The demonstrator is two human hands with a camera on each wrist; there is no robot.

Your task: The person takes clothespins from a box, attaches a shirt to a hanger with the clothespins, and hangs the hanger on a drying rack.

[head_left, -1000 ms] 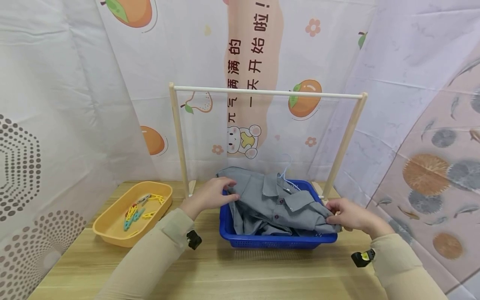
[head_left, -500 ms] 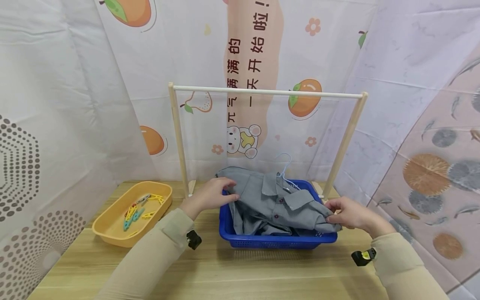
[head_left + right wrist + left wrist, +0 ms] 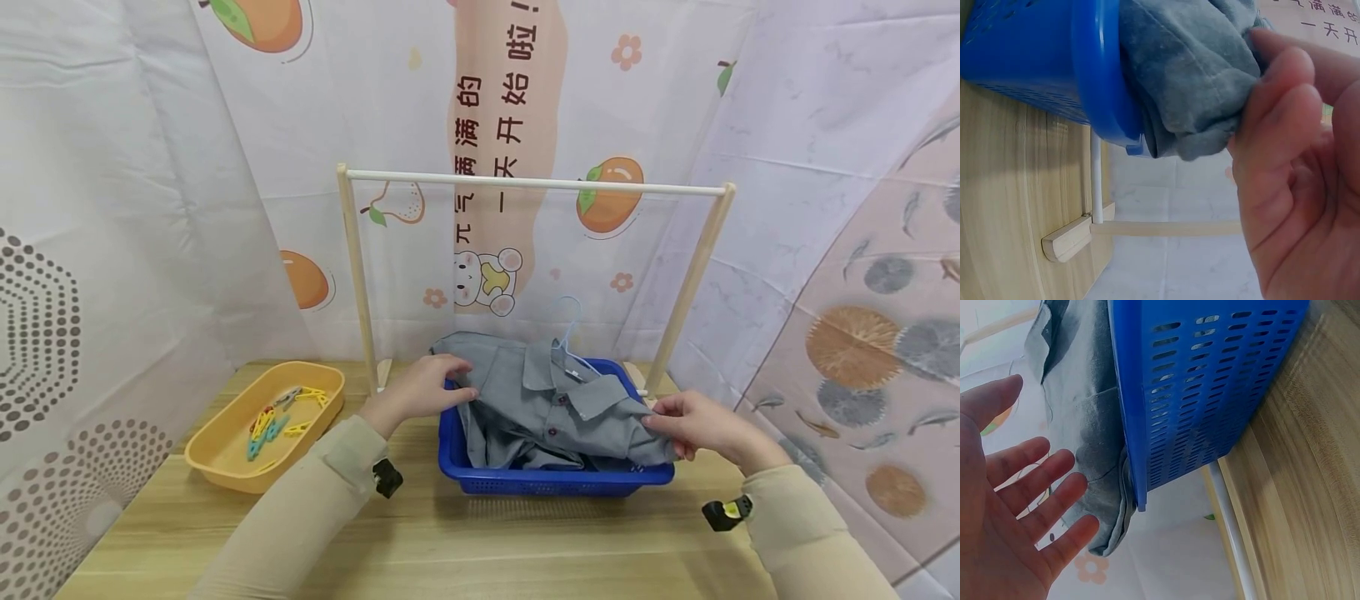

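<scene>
A grey button shirt point(image 3: 517, 392) lies bunched in the blue basket point(image 3: 555, 483), collar upward, with two dark buttons in sight. A pale blue hanger point(image 3: 564, 343) sits in its collar, the hook standing up behind. My left hand point(image 3: 423, 386) is at the shirt's left side by the basket rim; in the left wrist view its fingers point(image 3: 1054, 500) are spread and relaxed, beside the cloth. At the other side my right hand point(image 3: 701, 427) pinches the shirt's right shoulder or sleeve, and in the right wrist view its curled fingers point(image 3: 1285, 119) meet the cloth.
A rack with wooden posts point(image 3: 686, 292) and a white rail point(image 3: 532, 180) stands behind the basket. On the left, a yellow tray point(image 3: 217, 450) holds several coloured clothes pegs point(image 3: 262, 425). Patterned curtains point(image 3: 862, 250) surround the wooden table point(image 3: 480, 550).
The hanger's hook has risen slightly and turned in the collar. My right fingers have shifted on the cloth, some now showing beyond its edge. My left hand has stayed almost still.
</scene>
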